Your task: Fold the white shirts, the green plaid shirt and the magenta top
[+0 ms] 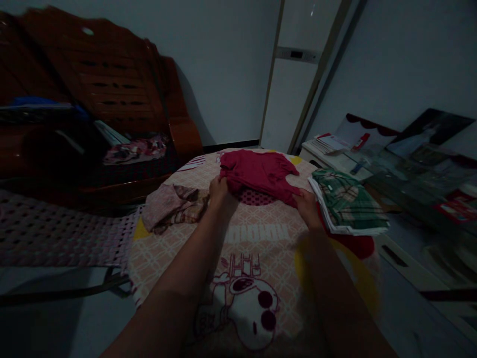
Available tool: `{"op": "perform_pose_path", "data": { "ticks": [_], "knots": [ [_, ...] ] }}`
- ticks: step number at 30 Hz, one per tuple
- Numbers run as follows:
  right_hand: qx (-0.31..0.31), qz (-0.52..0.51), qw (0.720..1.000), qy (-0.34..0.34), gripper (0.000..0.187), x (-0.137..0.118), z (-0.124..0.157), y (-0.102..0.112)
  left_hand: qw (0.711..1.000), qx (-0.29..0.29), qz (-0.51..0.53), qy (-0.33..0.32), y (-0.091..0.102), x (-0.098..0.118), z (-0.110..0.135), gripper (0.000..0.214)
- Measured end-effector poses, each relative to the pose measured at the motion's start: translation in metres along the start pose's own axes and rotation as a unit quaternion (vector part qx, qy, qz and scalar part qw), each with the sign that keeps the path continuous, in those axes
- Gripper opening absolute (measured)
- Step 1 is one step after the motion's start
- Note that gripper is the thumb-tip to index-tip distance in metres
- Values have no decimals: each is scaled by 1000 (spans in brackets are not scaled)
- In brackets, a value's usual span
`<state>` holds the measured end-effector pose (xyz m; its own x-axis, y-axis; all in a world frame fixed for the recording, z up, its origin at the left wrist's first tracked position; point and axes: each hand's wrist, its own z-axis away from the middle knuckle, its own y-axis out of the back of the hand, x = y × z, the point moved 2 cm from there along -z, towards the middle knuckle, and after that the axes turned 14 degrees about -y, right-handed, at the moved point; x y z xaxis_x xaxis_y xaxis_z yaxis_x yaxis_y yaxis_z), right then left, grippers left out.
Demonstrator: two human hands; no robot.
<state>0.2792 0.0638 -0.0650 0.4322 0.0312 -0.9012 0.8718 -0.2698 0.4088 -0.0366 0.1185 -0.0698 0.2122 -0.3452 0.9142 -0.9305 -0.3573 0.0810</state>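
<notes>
A dark pink garment (257, 171), perhaps a short-sleeved top, lies spread over the far part of a round table with a patterned cloth (257, 233). My left hand (218, 189) is closed on its near left corner. At the near right corner, my right hand (306, 205) pinches the fabric. The near edge between my hands looks slightly lifted. To the left of my left hand sits a crumpled light pink and brown cloth (171, 206). Just right of my right hand rests a folded stack with a green plaid garment (346, 199) on top.
A carved wooden bench (112, 74) with clothes on its seat stands back left. A woven lounger (67, 231) is left of the table. On the right, a cabinet (395, 248) carries a glass top, papers and framed pictures. A tall white unit (290, 84) stands behind.
</notes>
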Motion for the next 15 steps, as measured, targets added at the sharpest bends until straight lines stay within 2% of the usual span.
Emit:
{"op": "perform_pose_path", "data": {
  "ticks": [2,4,7,9,11,13,15],
  "knots": [
    [57,-87,993,-49,27,4,-5,7,998,65,13,23,18,-3,-14,19],
    [91,-103,986,-96,31,8,-7,14,992,112,25,53,32,-5,-21,18],
    [110,45,984,-130,24,9,-4,21,990,107,18,92,42,-2,-22,18],
    [145,189,964,-117,23,2,2,22,990,84,2,115,42,2,-19,20],
    [175,292,937,-76,31,-9,10,20,990,65,-9,121,41,6,-15,21],
    [160,348,923,-36,33,-22,16,12,991,51,-19,124,39,10,-13,20],
    [101,386,917,-23,27,-29,22,0,990,40,-19,132,37,11,-13,19]
  ]
}}
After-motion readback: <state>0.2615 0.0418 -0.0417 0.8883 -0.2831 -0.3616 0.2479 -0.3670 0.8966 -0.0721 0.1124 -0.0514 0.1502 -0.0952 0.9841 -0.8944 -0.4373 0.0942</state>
